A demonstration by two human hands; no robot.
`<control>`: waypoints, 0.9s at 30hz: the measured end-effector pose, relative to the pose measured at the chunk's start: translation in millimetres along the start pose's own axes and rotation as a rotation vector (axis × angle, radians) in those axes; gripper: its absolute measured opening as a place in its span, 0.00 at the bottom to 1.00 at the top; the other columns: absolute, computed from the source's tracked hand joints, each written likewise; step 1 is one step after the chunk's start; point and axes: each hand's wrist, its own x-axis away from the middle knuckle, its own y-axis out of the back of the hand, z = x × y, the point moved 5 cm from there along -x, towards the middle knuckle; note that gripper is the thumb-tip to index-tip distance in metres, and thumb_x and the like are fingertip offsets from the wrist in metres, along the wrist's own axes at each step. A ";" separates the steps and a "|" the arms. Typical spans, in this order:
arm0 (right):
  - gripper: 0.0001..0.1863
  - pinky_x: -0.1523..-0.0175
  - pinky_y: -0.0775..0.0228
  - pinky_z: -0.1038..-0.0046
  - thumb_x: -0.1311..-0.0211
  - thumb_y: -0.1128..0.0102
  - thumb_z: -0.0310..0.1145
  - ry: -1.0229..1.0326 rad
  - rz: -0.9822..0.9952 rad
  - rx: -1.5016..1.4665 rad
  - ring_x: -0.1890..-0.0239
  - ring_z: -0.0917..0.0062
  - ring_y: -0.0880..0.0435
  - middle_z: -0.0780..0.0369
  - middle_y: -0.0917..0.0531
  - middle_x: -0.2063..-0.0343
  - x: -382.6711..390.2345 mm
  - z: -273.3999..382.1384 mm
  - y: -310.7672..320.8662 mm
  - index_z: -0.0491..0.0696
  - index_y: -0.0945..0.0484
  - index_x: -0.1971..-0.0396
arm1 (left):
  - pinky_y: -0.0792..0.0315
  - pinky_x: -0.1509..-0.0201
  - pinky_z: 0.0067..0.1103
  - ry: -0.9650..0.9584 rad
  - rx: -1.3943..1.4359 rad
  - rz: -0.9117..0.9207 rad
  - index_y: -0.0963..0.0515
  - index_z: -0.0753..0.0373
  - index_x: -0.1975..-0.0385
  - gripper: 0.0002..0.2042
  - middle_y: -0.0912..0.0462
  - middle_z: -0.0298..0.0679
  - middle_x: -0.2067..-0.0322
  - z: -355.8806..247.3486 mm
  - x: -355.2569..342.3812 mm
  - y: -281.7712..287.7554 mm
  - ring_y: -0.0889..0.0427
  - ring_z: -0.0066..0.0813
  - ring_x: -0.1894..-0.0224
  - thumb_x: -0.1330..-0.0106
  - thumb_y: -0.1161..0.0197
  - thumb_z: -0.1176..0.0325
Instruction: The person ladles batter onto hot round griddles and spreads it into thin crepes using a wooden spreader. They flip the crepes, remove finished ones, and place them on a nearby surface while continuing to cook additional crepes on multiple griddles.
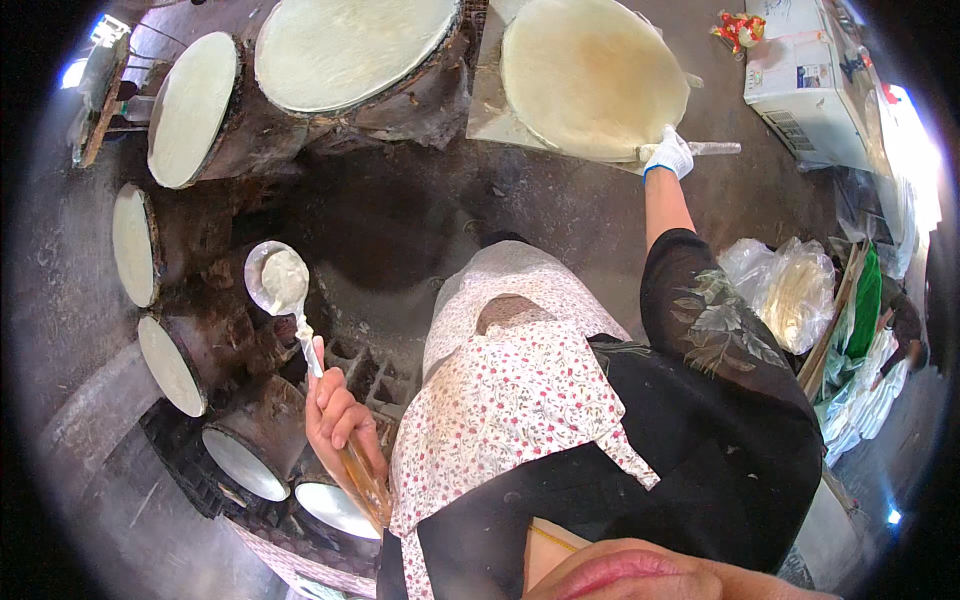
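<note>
My left hand is wrapped round the handle of a ladle. Pale, thick batter sits in the ladle's bowl, which is raised over the dark floor. At the far right, my right hand, in a white glove with a blue cuff, is closed over a pale stick-like tool. The tool sticks out on both sides of the glove, and its full shape is hidden. Beside the glove lies a big, thin, round flatbread, browned in the middle, over a flat square sheet.
Several round griddles on drum-like stoves curve along the left, among them a large batter-covered one and a smaller one. On the right stand a white carton, a red-and-yellow packet and clear plastic bags. Hollow blocks lie near my left hand.
</note>
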 end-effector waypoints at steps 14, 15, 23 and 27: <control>0.27 0.43 0.22 0.60 0.44 0.22 0.44 1.000 0.386 0.737 0.48 0.59 0.15 0.53 0.19 0.51 230.0 69.1 -62.4 0.57 0.16 0.44 | 0.32 0.87 0.10 -0.045 -0.010 -0.087 0.50 0.67 0.22 0.24 0.39 0.32 0.71 -39.2 11.0 16.6 0.37 0.10 0.82 0.14 0.60 0.71; 0.30 0.45 0.21 0.58 0.46 0.21 0.47 1.028 0.405 0.792 0.49 0.58 0.15 0.53 0.19 0.51 254.0 67.7 -79.2 0.58 0.17 0.43 | 0.32 0.86 0.11 -0.051 -0.010 -0.073 0.51 0.66 0.21 0.25 0.40 0.32 0.71 -42.2 11.4 16.9 0.37 0.10 0.82 0.14 0.60 0.71; 0.49 0.48 0.19 0.53 0.48 0.23 0.55 0.949 0.578 1.252 0.50 0.51 0.14 0.47 0.23 0.47 264.0 43.0 -108.4 0.55 0.32 0.26 | 0.30 0.86 0.12 -0.119 0.093 -0.024 0.55 0.66 0.20 0.26 0.36 0.35 0.69 -46.0 43.2 33.4 0.32 0.12 0.82 0.13 0.63 0.70; 0.48 0.46 0.20 0.54 0.48 0.23 0.55 0.966 0.598 1.228 0.49 0.53 0.14 0.49 0.22 0.47 235.6 43.9 -95.9 0.57 0.32 0.26 | 0.31 0.86 0.13 -0.194 0.151 -0.005 0.54 0.68 0.20 0.25 0.36 0.36 0.69 -40.5 56.2 44.1 0.34 0.13 0.83 0.13 0.64 0.71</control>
